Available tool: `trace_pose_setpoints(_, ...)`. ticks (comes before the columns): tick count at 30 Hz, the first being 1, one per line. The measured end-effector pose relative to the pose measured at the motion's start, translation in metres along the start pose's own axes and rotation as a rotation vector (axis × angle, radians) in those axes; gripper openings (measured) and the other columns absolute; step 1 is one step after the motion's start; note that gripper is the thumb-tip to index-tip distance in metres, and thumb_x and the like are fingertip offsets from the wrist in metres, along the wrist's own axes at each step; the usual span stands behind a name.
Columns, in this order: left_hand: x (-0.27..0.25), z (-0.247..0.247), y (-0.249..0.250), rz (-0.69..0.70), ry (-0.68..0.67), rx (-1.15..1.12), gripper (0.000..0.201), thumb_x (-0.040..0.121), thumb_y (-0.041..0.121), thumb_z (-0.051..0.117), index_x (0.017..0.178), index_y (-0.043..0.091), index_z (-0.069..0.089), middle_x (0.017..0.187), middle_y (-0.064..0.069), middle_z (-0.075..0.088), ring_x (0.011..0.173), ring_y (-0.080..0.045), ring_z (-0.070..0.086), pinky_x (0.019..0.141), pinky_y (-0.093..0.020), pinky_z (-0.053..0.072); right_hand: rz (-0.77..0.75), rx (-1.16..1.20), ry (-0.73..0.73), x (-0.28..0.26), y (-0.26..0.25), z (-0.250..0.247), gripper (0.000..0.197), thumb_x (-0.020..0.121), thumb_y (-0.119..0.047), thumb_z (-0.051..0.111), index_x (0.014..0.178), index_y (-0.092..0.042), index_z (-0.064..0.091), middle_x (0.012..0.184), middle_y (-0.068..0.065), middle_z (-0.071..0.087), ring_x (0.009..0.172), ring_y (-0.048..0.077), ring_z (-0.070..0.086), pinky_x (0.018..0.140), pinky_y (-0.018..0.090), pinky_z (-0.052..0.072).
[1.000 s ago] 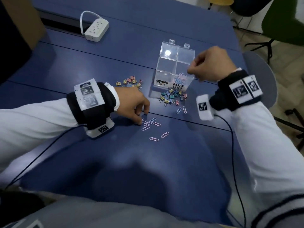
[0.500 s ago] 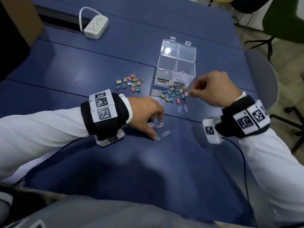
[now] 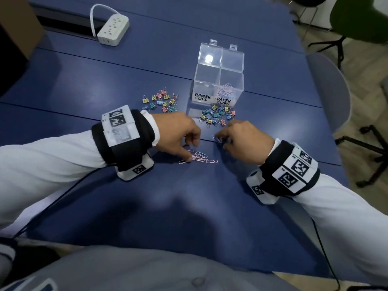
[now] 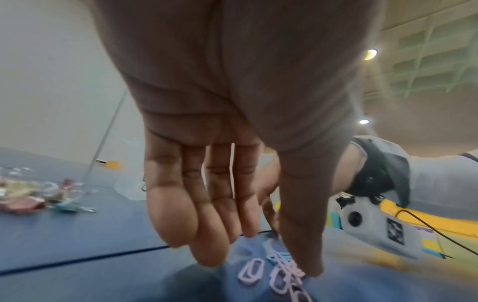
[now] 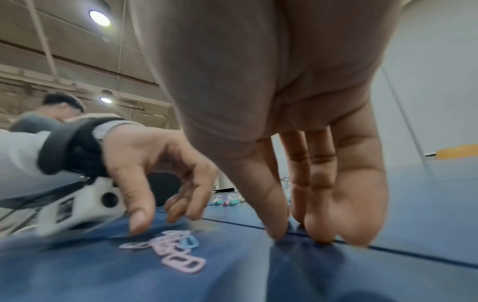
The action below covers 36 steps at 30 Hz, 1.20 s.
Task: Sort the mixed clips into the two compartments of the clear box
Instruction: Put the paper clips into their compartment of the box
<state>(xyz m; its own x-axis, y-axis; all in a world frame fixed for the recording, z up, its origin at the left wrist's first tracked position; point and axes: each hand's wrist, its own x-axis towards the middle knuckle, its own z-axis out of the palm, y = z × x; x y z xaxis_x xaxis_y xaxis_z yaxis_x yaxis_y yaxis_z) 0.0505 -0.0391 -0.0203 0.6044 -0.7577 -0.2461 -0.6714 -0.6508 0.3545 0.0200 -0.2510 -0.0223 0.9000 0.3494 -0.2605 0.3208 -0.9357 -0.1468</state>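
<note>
The clear box (image 3: 219,66) stands open at mid-table, with several paper clips (image 3: 225,92) in its right compartment marked PAPER CLIPS; the BINDER CLIPS side looks empty. Coloured binder clips lie in two piles, one left of the box (image 3: 161,101) and one in front of it (image 3: 217,116). My left hand (image 3: 193,151) rests its thumb on a bunch of loose pastel paper clips (image 3: 200,157) (image 4: 271,273), fingers held above the table. My right hand (image 3: 220,141) has its fingertips (image 5: 319,237) down on the table seam at two more paper clips (image 3: 218,139); I see no clip held.
A white power strip (image 3: 113,29) lies at the far left of the blue table (image 3: 189,206). A grey chair (image 3: 327,91) stands by the right edge. Cables run from both wrist cameras toward me. Another person is in the right wrist view's background.
My right hand came back from above the box and dropped to the table in front of the nearer binder clip pile. My left hand raked the scattered paper clips into one bunch.
</note>
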Motion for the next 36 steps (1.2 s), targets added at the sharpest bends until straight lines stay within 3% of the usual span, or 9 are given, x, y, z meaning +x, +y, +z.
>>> trace_pose_setpoints(3, -0.012, 0.002, -0.006, -0.052, -0.029, -0.006, 0.049, 0.066, 0.053, 0.079, 0.103, 0.026, 0.063, 0.093, 0.009, 0.063, 0.059, 0.008, 0.048, 0.058, -0.004, 0.037, -0.104, 0.051, -0.013, -0.007, -0.009, 0.005, 0.037, 0.083, -0.012, 0.058, 0.116, -0.028, 0.066, 0.108, 0.003, 0.058, 0.096, 0.028, 0.06, 0.083, 0.044, 0.052)
trace_pose_setpoints(8, -0.01, 0.012, -0.003, -0.077, -0.049, -0.035, 0.047, 0.068, 0.047, 0.08, 0.105, 0.023, 0.062, 0.092, 0.006, 0.064, 0.061, 0.005, 0.049, 0.068, -0.022, 0.048, -0.193, 0.119, -0.014, -0.016, -0.018, 0.007, 0.038, 0.082, -0.033, 0.066, 0.119, -0.024, 0.064, 0.101, 0.002, 0.059, 0.092, 0.02, 0.058, 0.086, 0.039, 0.05)
trace_pose_setpoints(12, -0.003, 0.01, -0.004, -0.077, -0.042, -0.043, 0.033, 0.075, 0.041, 0.077, 0.1, 0.022, 0.066, 0.088, 0.006, 0.068, 0.066, -0.004, 0.056, 0.068, -0.02, 0.046, -0.189, 0.063, -0.045, -0.015, -0.026, 0.01, 0.044, 0.079, -0.051, 0.065, 0.11, -0.02, 0.062, 0.091, 0.001, 0.052, 0.084, 0.022, 0.056, 0.08, 0.039, 0.05)
trace_pose_setpoints(15, 0.001, 0.009, -0.003, -0.071, -0.038, -0.031, 0.023, 0.078, 0.038, 0.074, 0.094, 0.022, 0.068, 0.081, 0.008, 0.068, 0.068, -0.006, 0.059, 0.067, -0.02, 0.048, -0.175, 0.043, -0.039, -0.009, -0.033, 0.01, 0.036, 0.081, -0.046, 0.066, 0.102, -0.017, 0.066, 0.088, 0.001, 0.048, 0.085, 0.026, 0.056, 0.078, 0.039, 0.048)
trace_pose_setpoints(20, -0.001, 0.006, 0.0, -0.05, -0.019, 0.018, 0.009, 0.079, 0.031, 0.067, 0.074, 0.027, 0.062, 0.062, 0.014, 0.058, 0.061, -0.007, 0.058, 0.07, -0.027, 0.054, -0.196, 0.034, -0.018, -0.005, -0.042, 0.011, 0.022, 0.087, -0.027, 0.062, 0.105, -0.018, 0.071, 0.096, 0.008, 0.059, 0.089, 0.028, 0.058, 0.076, 0.035, 0.046)
trace_pose_setpoints(25, -0.004, 0.005, 0.0, -0.048, -0.024, 0.039, 0.008, 0.079, 0.03, 0.065, 0.073, 0.026, 0.061, 0.063, 0.013, 0.06, 0.06, -0.005, 0.056, 0.067, -0.027, 0.054, -0.196, -0.035, 0.003, -0.005, -0.04, 0.01, 0.025, 0.088, -0.017, 0.052, 0.104, -0.015, 0.07, 0.097, 0.011, 0.061, 0.09, 0.03, 0.058, 0.072, 0.035, 0.047)
trace_pose_setpoints(31, -0.002, 0.004, -0.002, -0.036, -0.053, 0.039, 0.003, 0.078, 0.027, 0.066, 0.077, 0.024, 0.064, 0.065, 0.013, 0.061, 0.061, -0.005, 0.058, 0.067, -0.026, 0.055, -0.184, 0.024, 0.025, 0.003, -0.031, 0.009, 0.021, 0.079, -0.018, 0.059, 0.096, -0.014, 0.072, 0.089, 0.008, 0.069, 0.084, 0.027, 0.062, 0.075, 0.036, 0.053)
trace_pose_setpoints(36, -0.002, 0.005, -0.004, -0.026, -0.037, 0.025, 0.003, 0.079, 0.025, 0.065, 0.076, 0.024, 0.064, 0.063, 0.015, 0.06, 0.059, 0.0, 0.056, 0.064, -0.019, 0.051, -0.122, 0.195, 0.059, 0.006, -0.013, 0.002, 0.01, 0.079, -0.019, 0.067, 0.086, -0.017, 0.073, 0.075, 0.0, 0.072, 0.067, 0.012, 0.061, 0.071, 0.021, 0.052)
